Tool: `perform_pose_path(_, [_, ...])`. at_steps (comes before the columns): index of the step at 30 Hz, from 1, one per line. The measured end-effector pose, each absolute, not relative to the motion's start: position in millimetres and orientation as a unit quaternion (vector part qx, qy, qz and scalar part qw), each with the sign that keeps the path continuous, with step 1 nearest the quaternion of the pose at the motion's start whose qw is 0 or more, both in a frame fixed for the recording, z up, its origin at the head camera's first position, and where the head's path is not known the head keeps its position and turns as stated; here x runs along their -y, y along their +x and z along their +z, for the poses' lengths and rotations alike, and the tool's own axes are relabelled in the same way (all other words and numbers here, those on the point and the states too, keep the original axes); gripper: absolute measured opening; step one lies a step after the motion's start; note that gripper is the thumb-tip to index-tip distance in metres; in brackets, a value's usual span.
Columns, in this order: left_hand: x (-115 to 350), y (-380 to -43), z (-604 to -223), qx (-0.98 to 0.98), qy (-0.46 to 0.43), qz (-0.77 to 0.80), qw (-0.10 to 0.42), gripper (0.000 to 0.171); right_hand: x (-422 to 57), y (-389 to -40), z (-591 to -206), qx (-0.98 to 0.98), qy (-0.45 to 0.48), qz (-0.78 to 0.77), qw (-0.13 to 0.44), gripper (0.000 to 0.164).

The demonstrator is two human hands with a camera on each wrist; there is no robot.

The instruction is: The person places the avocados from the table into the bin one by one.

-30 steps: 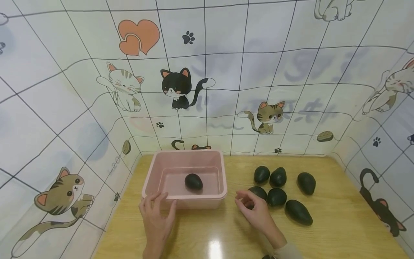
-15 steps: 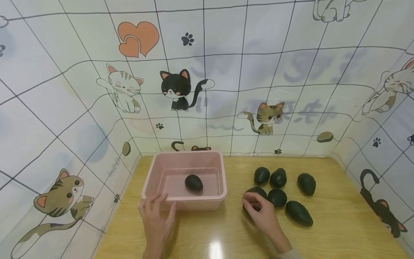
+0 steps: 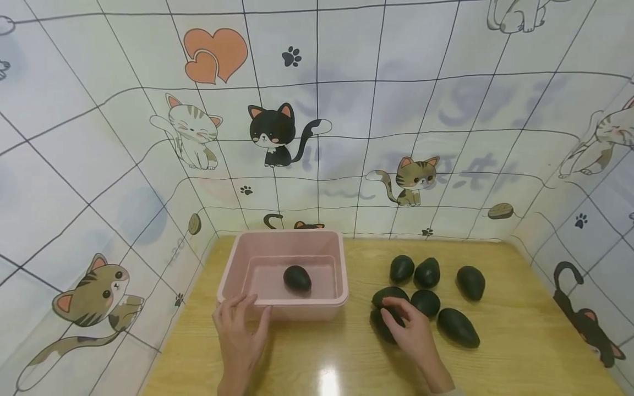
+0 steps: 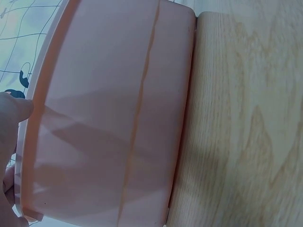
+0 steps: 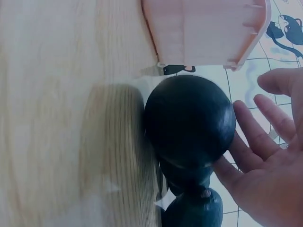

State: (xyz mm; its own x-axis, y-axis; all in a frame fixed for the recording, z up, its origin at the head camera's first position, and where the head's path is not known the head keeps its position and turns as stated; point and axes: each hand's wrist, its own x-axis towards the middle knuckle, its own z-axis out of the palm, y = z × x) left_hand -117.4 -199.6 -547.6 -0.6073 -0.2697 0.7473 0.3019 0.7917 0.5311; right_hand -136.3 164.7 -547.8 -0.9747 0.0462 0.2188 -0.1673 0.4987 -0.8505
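avocado point(image 3: 378, 326) is lying beside right hand point(image 3: 415, 334), fingers curving loosely, gripping nothing; off-centre pinch could be rolling it away; left hand point(image 3: 240, 330) is resting relaxed fingers on bin point(image 3: 307, 302).

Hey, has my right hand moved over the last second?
Yes. In the head view, your right hand has shifted to your right, farther from the pink bin.
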Motion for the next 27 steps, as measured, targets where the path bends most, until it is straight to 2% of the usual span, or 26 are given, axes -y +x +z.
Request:
perform_pose_path(6, [200.8, -118.6, -547.1, 0.835, -0.013, -0.321, 0.446, 0.04, -168.7, -132.4, -548.6, 0.877, 0.043, 0.469, 0.094, 0.03])
perform_pose_path(21, [199.1, -118.2, -547.5, 0.837, -0.014, -0.322, 0.442, 0.039, -178.8, -127.6, -557.6, 0.902, 0.007, 0.431, -0.014, 0.056])
perform_pose_path(27, [199.6, -119.1, -548.3, 0.833, -0.016, -0.322, 0.449, 0.04, -178.9, -127.1, -562.1, 0.903, 0.006, 0.428, -0.035, 0.065])
